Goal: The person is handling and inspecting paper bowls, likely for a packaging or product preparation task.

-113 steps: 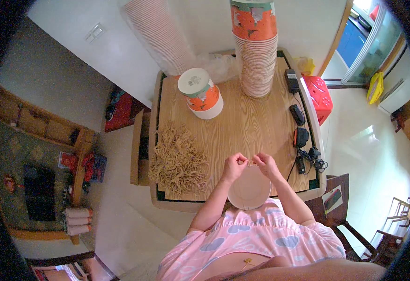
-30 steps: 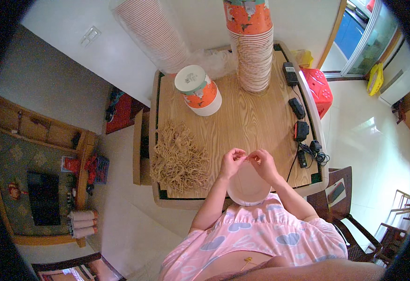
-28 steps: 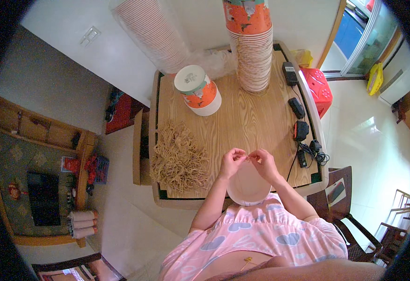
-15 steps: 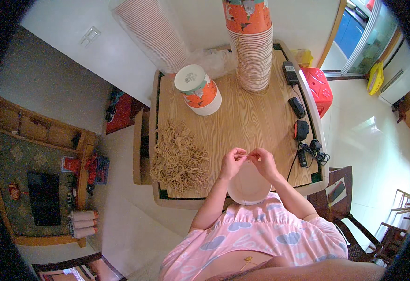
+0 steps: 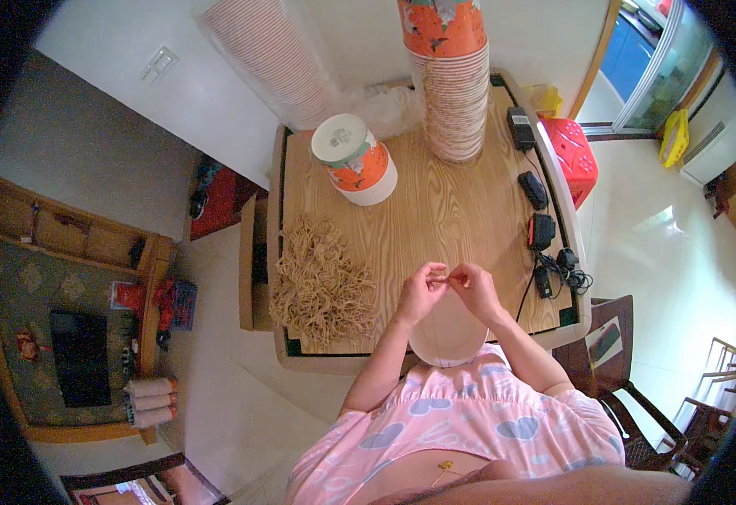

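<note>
A white paper bucket (image 5: 447,332) leans between my forearms, at the table's near edge and against my clothing. Over its far side my left hand (image 5: 423,291) and my right hand (image 5: 474,292) almost meet, fingertips pinched together. A short piece of thin cord seems to run between the fingertips, though the fingers mostly cover it. To the left lies a heap of tan cords (image 5: 322,284). Farther back, an orange-and-white paper bucket (image 5: 358,164) stands upside down. At the far right of it rises a tall stack of nested buckets (image 5: 455,109), with cords along its side.
Another stack of white buckets in clear plastic (image 5: 271,63) leans at the back left. Along the table's right edge are a black battery (image 5: 540,231), a charger (image 5: 520,129) and coiled cable (image 5: 571,273). A red stool (image 5: 571,160) and a brown chair (image 5: 616,353) stand to the right.
My fingertips have shifted slightly at the bucket's far side, the left ones turning a little. Both hands stay pinched close together. The bucket and the stacks keep their places.
</note>
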Demonstrator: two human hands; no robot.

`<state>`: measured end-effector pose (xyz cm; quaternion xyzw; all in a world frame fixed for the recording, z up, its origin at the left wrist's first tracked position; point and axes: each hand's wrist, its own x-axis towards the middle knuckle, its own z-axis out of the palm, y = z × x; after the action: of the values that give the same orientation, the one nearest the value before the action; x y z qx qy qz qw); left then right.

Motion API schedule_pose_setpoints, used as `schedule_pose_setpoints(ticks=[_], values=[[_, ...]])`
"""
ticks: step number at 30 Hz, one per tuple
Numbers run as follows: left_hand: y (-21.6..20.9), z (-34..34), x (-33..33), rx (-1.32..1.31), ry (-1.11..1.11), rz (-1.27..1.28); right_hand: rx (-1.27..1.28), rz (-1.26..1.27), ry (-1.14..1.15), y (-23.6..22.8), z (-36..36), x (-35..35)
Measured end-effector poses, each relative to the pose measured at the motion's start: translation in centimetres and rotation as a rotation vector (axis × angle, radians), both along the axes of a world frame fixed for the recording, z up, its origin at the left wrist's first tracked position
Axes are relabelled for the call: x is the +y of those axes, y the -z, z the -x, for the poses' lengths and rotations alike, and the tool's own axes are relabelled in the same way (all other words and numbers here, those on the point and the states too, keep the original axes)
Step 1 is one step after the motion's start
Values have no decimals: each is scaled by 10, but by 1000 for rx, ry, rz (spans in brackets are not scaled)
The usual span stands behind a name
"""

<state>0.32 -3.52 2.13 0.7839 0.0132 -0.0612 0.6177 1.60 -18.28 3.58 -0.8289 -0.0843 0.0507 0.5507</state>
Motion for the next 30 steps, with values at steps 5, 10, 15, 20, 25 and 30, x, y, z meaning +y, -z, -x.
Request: schedule_pose_setpoints(ticks=[5, 10, 15, 20, 25, 30], values=[[1, 0, -2, 26, -71, 31, 32, 30, -13, 4, 0, -1], [0, 0, -2, 29, -83, 30, 186, -118, -55, 10, -4, -5], [-3, -1, -1, 47, -75, 42, 314, -246, -90, 16, -8, -7], [-5, -1, -1, 80, -87, 130, 359, -239, -124, 28, -10, -10], [0, -3, 4, 129, -71, 231, 372, -318, -113, 24, -10, -8], [1, -5, 7, 224, -64, 381, 285, -317, -80, 17, -6, -8]])
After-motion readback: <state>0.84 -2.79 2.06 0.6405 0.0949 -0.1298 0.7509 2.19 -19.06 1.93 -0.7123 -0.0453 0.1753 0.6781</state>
